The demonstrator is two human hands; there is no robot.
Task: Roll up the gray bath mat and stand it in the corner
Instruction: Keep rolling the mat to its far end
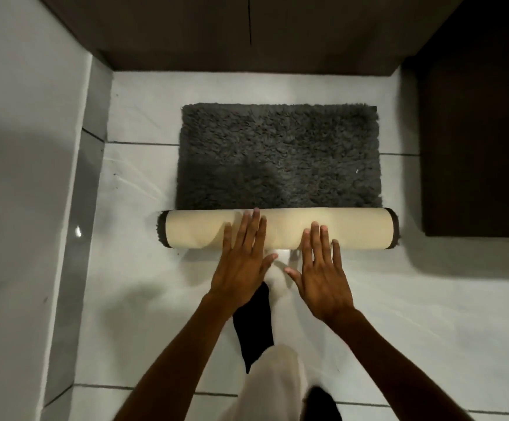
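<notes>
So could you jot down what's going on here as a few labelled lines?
mat: gray, shaggy, partly rolled; far part flat on floor
roll: near edge, cream backing outward
left hand: flat, fingers on roll
right hand: flat, fingers on roll
floor: white tiles
surroundings: pale wall at left, dark panels ahead and at right
progress: not yet fully rolled
</notes>
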